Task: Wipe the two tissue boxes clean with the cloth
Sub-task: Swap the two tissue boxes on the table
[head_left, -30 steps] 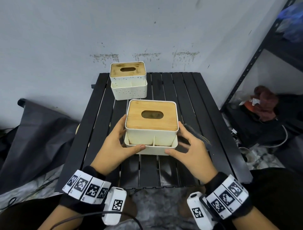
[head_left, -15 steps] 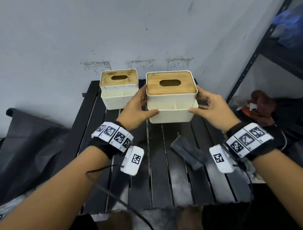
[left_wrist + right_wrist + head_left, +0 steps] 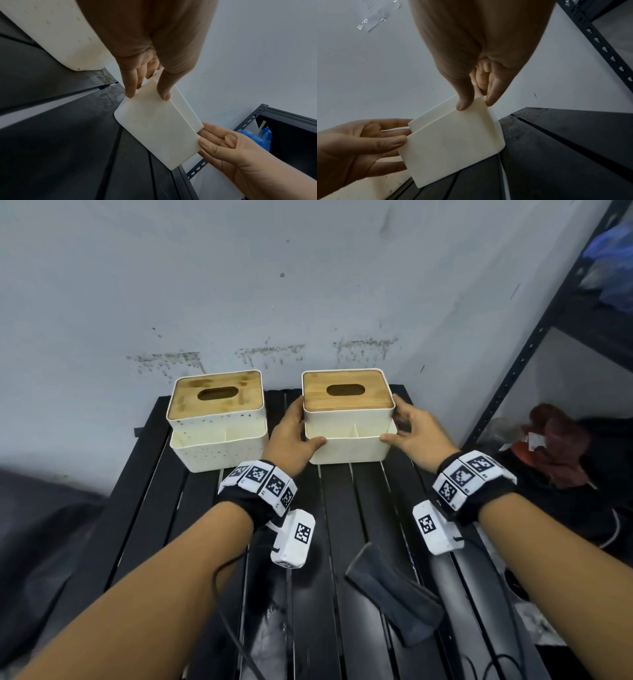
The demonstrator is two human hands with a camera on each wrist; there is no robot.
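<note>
Two white tissue boxes with wooden lids stand side by side at the far end of the black slatted table. The left tissue box is speckled with dirt and untouched. My left hand and right hand hold the right tissue box by its two ends, thumbs on the front wall and fingers round the sides. The wrist views show the same hold on the right tissue box, with the left hand and right hand pinching opposite corners. A dark grey cloth lies near the table's front right.
A grey wall stands right behind the boxes. A black metal shelf frame rises at the right, with dark bags and a red cloth heap on the floor beside it. A cable trails from my left wrist over the slats.
Both hands carried the right tissue box from the table's near middle to the far end, level with the left box. The cloth now lies uncovered behind my wrists.
</note>
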